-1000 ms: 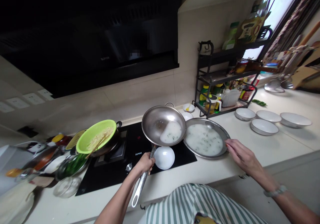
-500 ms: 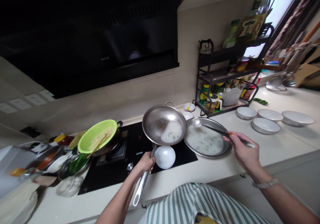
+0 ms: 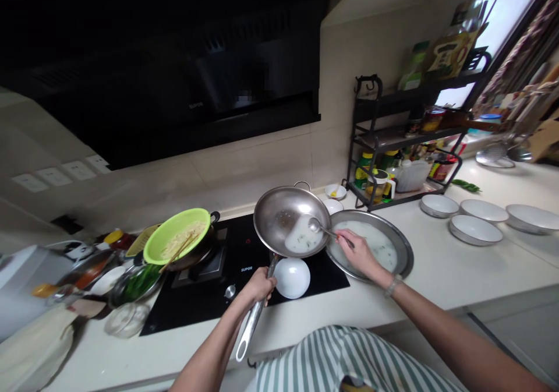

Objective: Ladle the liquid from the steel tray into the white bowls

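My left hand (image 3: 258,286) is closed round the long handle of a steel wok (image 3: 279,212), held tilted above the black induction hob (image 3: 205,290). A little white soup with green flecks lies in the wok's lower right side. My right hand (image 3: 358,254) grips a metal ladle (image 3: 322,228), whose bowl rests inside the wok at the soup. Right of the wok stands a wide steel basin (image 3: 404,251) holding the same white soup, partly hidden by my right hand. A white bowl (image 3: 292,277) sits on the hob under the wok.
A green colander (image 3: 170,235) of noodles with chopsticks rests on a pot at the hob's left. Dishes and bottles crowd the far left counter. A black spice rack (image 3: 393,141) stands behind, and three white bowls (image 3: 476,229) lie on the counter to the right.
My right hand picked up the ladle beside the basin and swung it left, so its bowl now lies in the wok. The left hand kept the wok tilted.
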The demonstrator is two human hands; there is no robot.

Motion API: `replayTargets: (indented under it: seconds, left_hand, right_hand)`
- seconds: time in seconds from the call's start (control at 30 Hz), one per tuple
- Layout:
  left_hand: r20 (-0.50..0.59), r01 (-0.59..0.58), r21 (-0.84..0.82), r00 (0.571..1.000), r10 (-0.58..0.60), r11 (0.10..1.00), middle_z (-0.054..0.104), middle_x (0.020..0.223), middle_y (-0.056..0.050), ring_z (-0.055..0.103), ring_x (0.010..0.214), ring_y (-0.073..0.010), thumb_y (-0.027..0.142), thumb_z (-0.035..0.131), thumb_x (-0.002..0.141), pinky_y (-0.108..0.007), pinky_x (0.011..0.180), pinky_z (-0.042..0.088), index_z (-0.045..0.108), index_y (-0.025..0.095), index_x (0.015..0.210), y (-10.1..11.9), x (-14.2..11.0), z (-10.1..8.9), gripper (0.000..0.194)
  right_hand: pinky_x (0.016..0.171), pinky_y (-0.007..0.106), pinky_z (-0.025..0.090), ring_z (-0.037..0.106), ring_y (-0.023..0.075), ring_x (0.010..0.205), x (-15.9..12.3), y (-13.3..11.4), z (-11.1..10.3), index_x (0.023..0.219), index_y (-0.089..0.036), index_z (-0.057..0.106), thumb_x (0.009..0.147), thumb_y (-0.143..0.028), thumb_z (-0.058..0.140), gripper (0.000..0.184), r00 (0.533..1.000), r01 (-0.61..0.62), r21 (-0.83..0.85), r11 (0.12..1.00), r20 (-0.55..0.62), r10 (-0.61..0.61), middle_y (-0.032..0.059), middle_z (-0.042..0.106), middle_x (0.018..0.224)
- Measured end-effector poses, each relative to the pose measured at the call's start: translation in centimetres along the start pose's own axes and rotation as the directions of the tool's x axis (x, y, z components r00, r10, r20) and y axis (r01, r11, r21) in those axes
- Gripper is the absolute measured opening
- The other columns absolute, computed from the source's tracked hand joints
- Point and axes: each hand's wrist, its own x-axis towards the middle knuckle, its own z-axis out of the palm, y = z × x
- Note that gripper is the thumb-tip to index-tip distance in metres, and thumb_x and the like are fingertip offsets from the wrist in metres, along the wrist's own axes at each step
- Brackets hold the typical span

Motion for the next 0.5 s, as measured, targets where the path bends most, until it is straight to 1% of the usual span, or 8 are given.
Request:
replayTargets:
  seconds: [0.03,0.07,0.13,0.2,0.27,0.33,0.5]
  left_hand:
    - [0.0,-0.002,0.001,1.0,0.002,1.0,0.041,0.043,0.007,0.04,0.034,-0.0084,0.008,0.049,0.074,-0.019,0.035,0.036,0.041,0.019,0.075,0.0,0.0,0.0,0.013]
    - [0.0,-0.002,0.002,1.0,0.002,1.0,0.041,0.043,0.007,0.04,0.034,-0.0083,0.008,0.049,0.074,-0.019,0.035,0.036,0.041,0.019,0.074,0.0,0.0,0.0,0.013]
    - [-0.003,0.003,-0.001,1.0,-0.003,1.0,0.041,0.044,0.007,0.039,0.033,-0.0078,0.008,0.048,0.074,-0.018,0.034,0.035,0.04,0.019,0.073,0.1,0.0,0.0,0.013]
    - [-0.006,0.006,-0.006,1.0,-0.006,1.0,0.04,0.043,0.008,0.038,0.033,-0.0073,0.008,0.048,0.074,-0.018,0.034,0.035,0.04,0.019,0.073,0.0,0.0,0.0,0.014]
    - [-0.002,0.005,-0.009,1.0,-0.005,1.0,0.04,0.043,0.008,0.038,0.033,-0.0075,0.007,0.048,0.074,-0.018,0.034,0.034,0.04,0.019,0.073,-0.1,0.1,0.0,0.014]
    - [0.003,0.002,-0.008,1.0,-0.002,1.0,0.04,0.043,0.008,0.038,0.033,-0.0078,0.007,0.047,0.074,-0.018,0.034,0.034,0.04,0.019,0.074,-0.1,0.1,0.0,0.014]
    - [0.002,0.009,-0.001,1.0,-0.009,1.0,0.041,0.043,0.008,0.038,0.033,-0.0074,0.007,0.048,0.074,-0.018,0.034,0.035,0.04,0.019,0.075,-0.2,0.2,-0.1,0.014]
  right_hand:
    - [0.08,0.038,0.051,0.067,0.0235,0.079,0.0,0.2,0.2,0.085,-0.019,0.069,0.081,-0.029,0.05,0.022,1.0,0.013,-0.016,1.0,0.016,-0.012,0.009,0.07,0.084]
    - [0.079,0.038,0.051,0.067,0.0238,0.078,0.0,0.3,0.4,0.085,-0.019,0.069,0.081,-0.029,0.05,0.022,1.0,-0.006,-0.012,1.0,0.024,0.007,0.009,0.07,0.083]
    - [0.076,0.038,0.052,0.069,0.0245,0.076,0.1,0.6,0.7,0.084,-0.018,0.068,0.08,-0.03,0.05,0.022,0.993,-0.12,0.042,0.992,0.006,0.12,0.009,0.071,0.083]
    - [0.073,0.037,0.053,0.07,0.0251,0.075,0.3,0.9,0.6,0.082,-0.018,0.067,0.079,-0.031,0.05,0.022,0.961,-0.265,0.129,0.956,-0.051,0.273,0.0092,0.072,0.084]
    - [0.073,0.036,0.054,0.071,0.0256,0.075,0.6,1.1,0.3,0.08,-0.018,0.066,0.077,-0.032,0.051,0.02,0.915,-0.354,0.214,0.91,-0.12,0.384,0.0096,0.072,0.085]
    - [0.074,0.036,0.054,0.072,0.0258,0.076,0.8,1.2,-0.2,0.079,-0.019,0.066,0.076,-0.031,0.053,0.018,0.89,-0.376,0.273,0.886,-0.159,0.427,0.0095,0.073,0.086]
    - [0.075,0.038,0.056,0.072,0.0256,0.074,0.8,1.2,-0.8,0.075,-0.022,0.068,0.074,-0.029,0.058,0.013,0.884,-0.346,0.362,0.866,-0.184,0.43,0.0082,0.073,0.086]
